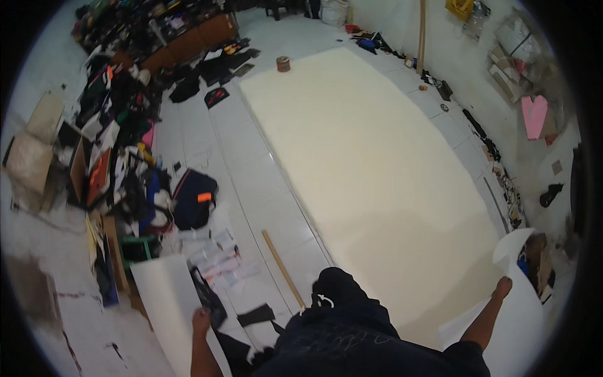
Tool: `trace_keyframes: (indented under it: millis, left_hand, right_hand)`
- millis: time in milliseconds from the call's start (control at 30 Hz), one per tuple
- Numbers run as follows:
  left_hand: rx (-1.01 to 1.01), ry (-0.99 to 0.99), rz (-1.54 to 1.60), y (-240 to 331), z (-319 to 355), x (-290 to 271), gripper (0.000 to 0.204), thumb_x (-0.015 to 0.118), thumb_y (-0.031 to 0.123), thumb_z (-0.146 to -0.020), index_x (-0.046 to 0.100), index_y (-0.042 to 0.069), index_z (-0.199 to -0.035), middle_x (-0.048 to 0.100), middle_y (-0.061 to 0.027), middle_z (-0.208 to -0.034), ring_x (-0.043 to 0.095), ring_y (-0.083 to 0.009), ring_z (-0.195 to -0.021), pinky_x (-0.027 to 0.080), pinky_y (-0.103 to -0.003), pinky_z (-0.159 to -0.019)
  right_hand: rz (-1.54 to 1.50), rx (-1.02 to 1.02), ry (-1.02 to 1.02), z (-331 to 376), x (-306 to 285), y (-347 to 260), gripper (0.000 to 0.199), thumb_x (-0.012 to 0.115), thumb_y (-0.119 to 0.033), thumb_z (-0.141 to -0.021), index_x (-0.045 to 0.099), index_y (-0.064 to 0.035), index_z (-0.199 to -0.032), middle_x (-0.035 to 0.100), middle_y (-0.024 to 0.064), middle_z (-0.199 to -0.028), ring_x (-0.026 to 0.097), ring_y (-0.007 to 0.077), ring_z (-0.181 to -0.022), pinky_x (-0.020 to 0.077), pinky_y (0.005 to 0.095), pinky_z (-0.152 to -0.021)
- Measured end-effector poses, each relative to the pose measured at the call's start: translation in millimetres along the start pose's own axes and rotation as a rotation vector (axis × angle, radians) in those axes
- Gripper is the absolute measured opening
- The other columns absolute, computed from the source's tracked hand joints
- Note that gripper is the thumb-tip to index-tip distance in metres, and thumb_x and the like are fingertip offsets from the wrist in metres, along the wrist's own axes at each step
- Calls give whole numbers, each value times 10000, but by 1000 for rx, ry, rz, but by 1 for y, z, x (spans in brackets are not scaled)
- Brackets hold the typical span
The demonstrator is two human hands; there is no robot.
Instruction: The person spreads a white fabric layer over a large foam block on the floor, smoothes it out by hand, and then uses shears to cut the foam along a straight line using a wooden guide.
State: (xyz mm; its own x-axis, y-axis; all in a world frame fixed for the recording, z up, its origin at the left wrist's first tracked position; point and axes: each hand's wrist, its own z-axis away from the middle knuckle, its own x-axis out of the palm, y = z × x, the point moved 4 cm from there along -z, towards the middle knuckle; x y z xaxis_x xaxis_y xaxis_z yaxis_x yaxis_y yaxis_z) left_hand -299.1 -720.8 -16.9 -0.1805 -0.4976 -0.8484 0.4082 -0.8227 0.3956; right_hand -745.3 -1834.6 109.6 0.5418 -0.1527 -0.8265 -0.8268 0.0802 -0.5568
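Observation:
My left hand [201,320], at the lower left, is closed on the edge of a white sheet [162,292]. Out to the lower right, my right hand [502,288] grips the edge of a white sheet [524,320] whose far corner curls over. My body hides the middle, so I cannot tell whether both parts are one sheet. In front of me a long cream sheet [377,157] lies flat on the tiled floor, its near end partly under the right-hand white sheet. A round tin [283,64] stands on its far left corner.
A wooden stick [282,267] lies on the floor left of the cream sheet. Dark cloth with an orange patch [195,200], clear plastic packs [220,257] and a large heap of clothes and scraps [119,144] fill the left. Small scraps line the right wall.

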Motion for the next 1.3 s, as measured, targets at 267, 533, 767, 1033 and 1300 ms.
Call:
trace_keyframes:
  millis: [267, 533, 767, 1033, 1300]
  left_hand:
    - [444, 65, 371, 342, -298, -102, 277, 570, 174, -876, 581, 7, -1097, 627, -107, -879, 580, -186, -825, 448, -294, -735]
    - [-163, -463, 142, 233, -361, 13, 224, 523, 232, -834, 610, 30, -877, 624, -164, -786, 605, -302, -707, 467, -458, -636]
    - [-346, -539, 132, 242, -524, -7, 207, 513, 177, -822, 603, 36, -942, 623, -188, -814, 615, -313, -743, 478, -458, -635]
    - [572, 8, -358, 342, -931, -211, 185, 544, 161, -824, 598, 28, -941, 615, -122, -804, 598, -250, -705, 469, -401, -594]
    - [228, -129, 435, 649, -1219, -256, 246, 520, 234, -899, 568, 11, -988, 570, -26, -781, 514, -97, -633, 399, -244, -506]
  right_hand:
    - [-116, 78, 132, 80, 89, -192, 371, 485, -213, -824, 579, 31, -1088, 627, 193, -1018, 592, 334, -927, 443, 406, -840]
    - [97, 143, 145, 79, 237, -364, 241, 498, -160, -791, 608, 41, -863, 636, 189, -859, 588, 329, -774, 467, 436, -726]
    - [-2, 123, 204, 165, 365, -517, 160, 504, -110, -777, 584, 15, -716, 609, 149, -712, 563, 241, -631, 452, 396, -578]
    - [893, 25, -98, 273, 491, -737, 240, 543, -137, -808, 623, 25, -965, 663, 185, -938, 642, 315, -797, 508, 386, -673]
    - [113, 350, 377, 353, 574, -883, 359, 491, -215, -855, 577, -1, -1131, 613, 206, -1090, 589, 337, -1002, 459, 415, -859]
